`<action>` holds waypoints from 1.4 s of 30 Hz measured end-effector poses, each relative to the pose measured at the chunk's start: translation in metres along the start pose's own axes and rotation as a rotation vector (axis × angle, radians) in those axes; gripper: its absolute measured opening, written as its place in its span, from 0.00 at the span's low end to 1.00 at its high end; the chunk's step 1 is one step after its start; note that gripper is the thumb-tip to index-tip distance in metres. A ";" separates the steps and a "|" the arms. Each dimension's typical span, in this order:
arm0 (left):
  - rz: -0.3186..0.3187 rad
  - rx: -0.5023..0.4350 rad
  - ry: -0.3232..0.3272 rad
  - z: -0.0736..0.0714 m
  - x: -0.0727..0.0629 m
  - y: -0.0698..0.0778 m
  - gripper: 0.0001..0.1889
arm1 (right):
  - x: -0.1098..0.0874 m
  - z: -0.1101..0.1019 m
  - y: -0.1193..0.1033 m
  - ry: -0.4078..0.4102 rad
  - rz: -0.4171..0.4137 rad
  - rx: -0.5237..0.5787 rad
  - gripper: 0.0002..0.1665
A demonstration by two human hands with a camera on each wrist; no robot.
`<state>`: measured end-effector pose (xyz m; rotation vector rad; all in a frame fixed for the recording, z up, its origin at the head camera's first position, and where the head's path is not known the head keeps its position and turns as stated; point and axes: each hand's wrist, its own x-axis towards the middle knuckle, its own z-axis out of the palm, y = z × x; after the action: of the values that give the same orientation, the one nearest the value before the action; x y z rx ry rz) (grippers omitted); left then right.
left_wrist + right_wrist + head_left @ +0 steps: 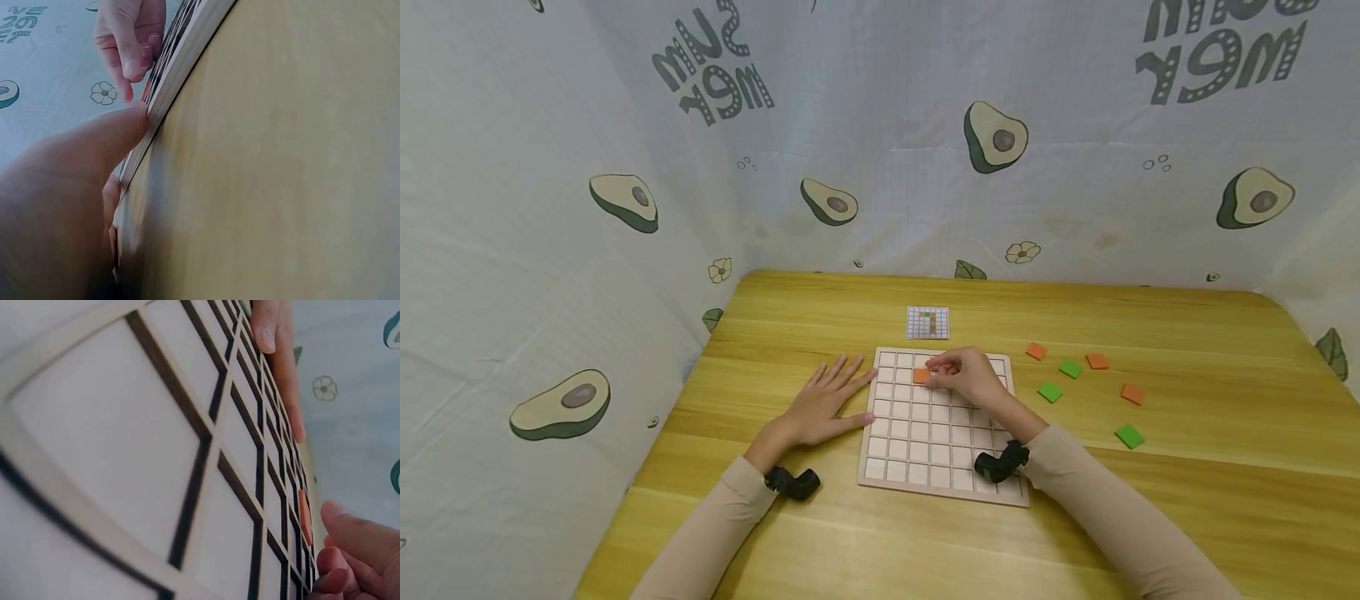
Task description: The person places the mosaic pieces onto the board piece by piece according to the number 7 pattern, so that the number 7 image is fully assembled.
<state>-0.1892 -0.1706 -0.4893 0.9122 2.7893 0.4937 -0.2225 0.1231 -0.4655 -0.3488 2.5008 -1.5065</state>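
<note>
A square wooden grid board [899, 446] lies on the table, with one orange tile [921, 376] at a cell in its second row from the far edge. Over the board, my right hand [968, 375] has its thumb and forefinger at the tile's right side, the fingers loosely bent. In the right wrist view a small gap shows between the thumb [353, 528] and the orange tile [305, 517]. My left hand [820, 408] lies flat with fingers spread, thumb and forefinger touching the board's left edge. The left wrist view shows its thumb [119, 128] against the board's side [187, 59].
A small printed card [928, 322] with a coloured grid pattern lies beyond the board. To the right are scattered loose tiles, some orange [1097, 361] and some green [1129, 436]. A white curtain with avocado prints [880, 125] hangs behind the wooden table [820, 317].
</note>
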 end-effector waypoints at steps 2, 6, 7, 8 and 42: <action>0.002 -0.002 0.003 0.000 0.000 0.000 0.39 | 0.000 -0.004 0.000 -0.015 -0.002 0.023 0.16; 0.006 -0.004 0.011 -0.001 0.001 0.000 0.39 | -0.003 -0.011 -0.004 -0.052 -0.026 0.073 0.18; 0.004 0.000 0.009 -0.001 0.001 0.000 0.39 | -0.003 -0.013 -0.005 -0.057 -0.033 0.081 0.19; 0.002 0.004 0.007 -0.001 0.002 0.000 0.39 | -0.005 -0.015 -0.007 -0.061 -0.041 0.092 0.20; -0.011 0.000 -0.015 0.001 0.000 0.000 0.40 | -0.071 -0.096 0.021 0.182 -0.020 0.088 0.25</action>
<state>-0.1892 -0.1702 -0.4900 0.8968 2.7788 0.4832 -0.1853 0.2345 -0.4366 -0.2324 2.5618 -1.7211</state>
